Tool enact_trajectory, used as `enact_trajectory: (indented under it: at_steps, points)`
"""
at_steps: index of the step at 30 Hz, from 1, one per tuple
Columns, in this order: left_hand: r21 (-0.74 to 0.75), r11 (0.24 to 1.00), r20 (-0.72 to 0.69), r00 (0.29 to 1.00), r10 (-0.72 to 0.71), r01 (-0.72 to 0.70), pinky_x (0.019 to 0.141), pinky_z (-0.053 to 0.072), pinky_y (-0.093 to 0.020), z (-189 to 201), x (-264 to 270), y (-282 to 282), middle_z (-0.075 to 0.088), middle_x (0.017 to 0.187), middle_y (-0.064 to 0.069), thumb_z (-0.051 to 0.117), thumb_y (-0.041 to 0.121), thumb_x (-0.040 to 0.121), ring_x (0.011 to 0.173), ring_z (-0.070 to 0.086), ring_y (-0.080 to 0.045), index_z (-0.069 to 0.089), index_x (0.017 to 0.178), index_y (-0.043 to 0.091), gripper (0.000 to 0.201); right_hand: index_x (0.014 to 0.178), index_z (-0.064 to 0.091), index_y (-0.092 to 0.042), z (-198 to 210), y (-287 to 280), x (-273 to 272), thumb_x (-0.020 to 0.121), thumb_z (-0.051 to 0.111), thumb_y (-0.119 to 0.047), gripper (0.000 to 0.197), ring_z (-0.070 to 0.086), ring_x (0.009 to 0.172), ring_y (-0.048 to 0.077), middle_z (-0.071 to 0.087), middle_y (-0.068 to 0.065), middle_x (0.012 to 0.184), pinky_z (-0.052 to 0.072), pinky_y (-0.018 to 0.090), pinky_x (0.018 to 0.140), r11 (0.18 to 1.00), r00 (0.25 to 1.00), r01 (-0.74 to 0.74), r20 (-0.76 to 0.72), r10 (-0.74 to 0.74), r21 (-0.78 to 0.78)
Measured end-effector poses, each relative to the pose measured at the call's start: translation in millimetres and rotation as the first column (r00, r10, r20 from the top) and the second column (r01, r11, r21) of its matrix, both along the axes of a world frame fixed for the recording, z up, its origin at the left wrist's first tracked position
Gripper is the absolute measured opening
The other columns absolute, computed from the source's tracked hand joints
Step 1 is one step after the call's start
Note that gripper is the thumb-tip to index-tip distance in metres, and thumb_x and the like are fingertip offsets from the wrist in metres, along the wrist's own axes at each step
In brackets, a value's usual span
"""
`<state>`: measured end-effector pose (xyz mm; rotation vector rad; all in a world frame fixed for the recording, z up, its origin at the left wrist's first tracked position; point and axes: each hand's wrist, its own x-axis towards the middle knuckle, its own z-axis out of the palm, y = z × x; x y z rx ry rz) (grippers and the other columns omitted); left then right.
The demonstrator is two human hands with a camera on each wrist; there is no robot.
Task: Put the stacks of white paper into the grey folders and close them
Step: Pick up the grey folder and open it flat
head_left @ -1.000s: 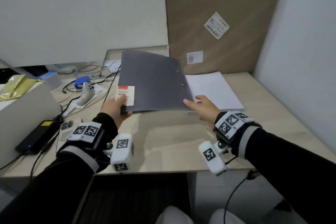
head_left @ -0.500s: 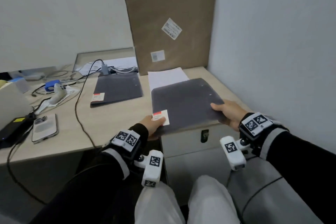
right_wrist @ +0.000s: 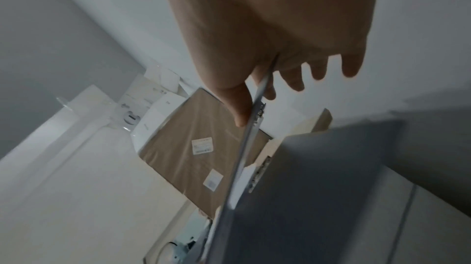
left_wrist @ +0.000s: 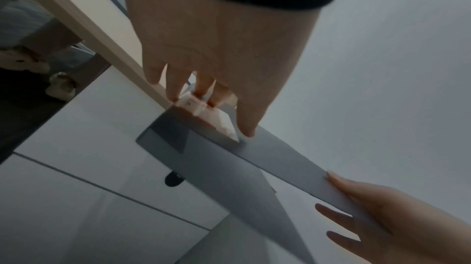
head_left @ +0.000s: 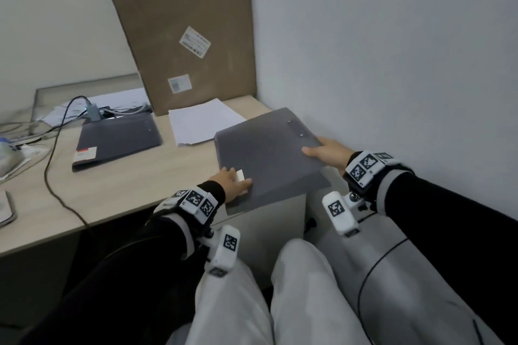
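1. Hands at work: the left hand [head_left: 231, 182] and the right hand [head_left: 328, 152] hold one grey folder [head_left: 266, 154] between them at the right end of the desk [head_left: 126, 190], close to the white wall.
2. Left grip clamped on the folder's near left corner, thumb on top beside a small white label [head_left: 240, 175], fingers [left_wrist: 175, 83] curled underneath, as the left wrist view shows.
3. Right grip clamped on the folder's right edge, thumb [right_wrist: 238, 105] on the upper face and fingers below it; the right wrist view looks along the thin edge of the folder [right_wrist: 244, 157].
4. Held folder closed and tilted, its near part overhanging the desk edge above a white drawer unit [head_left: 280, 213]; two small metal studs show near its far right corner.
5. Stack of white paper [head_left: 200, 122] lies flat on the desk just behind the held folder, partly covered by its far left corner.
6. Second grey folder [head_left: 117, 138] lies closed on the desk to the left, well apart from the hands, with a red-and-white label at its near left corner.
7. Large brown cardboard box [head_left: 185, 33] leans against the wall behind the paper; a black cable [head_left: 49, 159] trails over the desk at left.
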<state>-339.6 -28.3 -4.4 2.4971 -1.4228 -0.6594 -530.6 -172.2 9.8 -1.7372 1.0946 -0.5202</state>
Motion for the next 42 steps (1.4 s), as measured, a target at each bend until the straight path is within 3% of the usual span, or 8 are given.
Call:
enact_trajectory:
  at_steps: [7,10,13,16,20,28,36,42]
  points:
    - [-0.171,0.984,-0.345,0.938,-0.007,-0.056,0.105,0.029,-0.034,43,9,12,0.048,0.141,0.001,0.027,0.060,0.092,0.131,0.044,-0.023,0.045,0.139,0.018,0.065,0.121,0.052,-0.009,60,36,17,0.094,0.034,0.005,0.036,0.059,0.085,0.020,0.058,0.013,0.106,0.053,0.025,0.073,0.952,0.841,-0.232,0.533,0.092,0.202]
    - [-0.317,0.925,-0.646,0.762,-0.048,-0.210,0.093,0.033,-0.035,79,4,20,0.047,0.133,0.011,0.020,0.063,0.092,0.117,0.051,-0.021,0.036,0.142,0.030,0.062,0.110,0.058,-0.020,87,57,48,0.101,0.033,-0.034,0.030,0.058,0.099,0.021,0.062,0.004,0.102,0.045,0.032,0.088,0.905,0.813,-0.359,0.553,0.182,0.230]
    - [-0.334,0.910,-0.703,0.708,-0.068,-0.244,0.091,0.043,-0.040,114,14,32,0.058,0.113,0.001,0.015,0.076,0.082,0.103,0.060,-0.026,0.043,0.132,0.036,0.070,0.148,0.024,-0.038,101,76,86,0.088,0.008,-0.071,0.070,0.035,0.139,0.026,0.051,0.002,0.142,0.015,0.050,0.113,0.876,0.830,-0.445,0.452,0.326,0.185]
    - [-0.297,0.903,-0.662,0.749,0.038,-0.309,0.079,0.052,-0.038,134,39,48,0.065,0.102,-0.013,0.032,0.082,0.070,0.087,0.069,-0.029,0.053,0.118,0.020,0.081,0.151,0.014,-0.037,104,99,124,0.091,0.005,-0.067,0.067,0.036,0.136,0.026,0.041,-0.001,0.151,0.019,0.043,0.108,0.886,0.849,-0.435,0.400,0.345,0.160]
    - [-0.310,0.855,-0.661,0.740,0.120,-0.416,0.059,0.057,-0.025,131,75,79,0.071,0.073,-0.011,0.043,0.032,0.087,0.050,0.071,-0.017,0.052,0.104,0.009,0.029,0.150,0.024,-0.030,96,128,160,0.096,0.020,-0.059,0.062,0.045,0.130,0.027,0.045,-0.004,0.148,0.030,0.035,0.102,0.878,0.864,-0.475,0.218,0.453,0.056]
    - [-0.099,0.820,-0.710,0.617,0.339,-0.564,0.051,0.058,-0.025,47,130,148,0.074,0.060,-0.006,0.039,0.007,0.094,0.051,0.072,-0.016,0.055,0.104,0.004,0.019,0.148,0.033,-0.011,48,113,207,0.091,0.055,-0.039,0.067,0.031,0.143,0.021,0.033,0.004,0.154,0.026,0.035,0.117,0.732,0.666,-0.665,-0.559,0.495,-0.145]
    - [0.129,0.856,-0.452,0.739,0.500,-0.501,0.061,0.046,-0.022,-9,146,157,0.062,0.078,0.000,0.050,0.026,0.095,0.057,0.064,-0.009,0.057,0.099,0.014,0.015,0.150,0.026,-0.009,12,80,250,0.086,0.063,-0.040,0.081,0.026,0.145,0.023,0.026,0.007,0.157,0.022,0.031,0.117,0.737,0.612,-0.650,-0.702,0.364,-0.184]
    - [-0.229,0.835,-0.228,0.861,0.454,-0.501,0.074,0.049,-0.025,9,175,143,0.067,0.098,-0.006,0.067,0.028,0.083,0.086,0.063,-0.019,0.062,0.114,0.012,0.035,0.152,0.015,-0.012,-1,63,272,0.073,0.060,-0.068,0.107,0.023,0.146,0.025,0.022,0.007,0.159,0.019,0.037,0.119,0.690,0.496,-0.709,-0.797,0.346,-0.141]
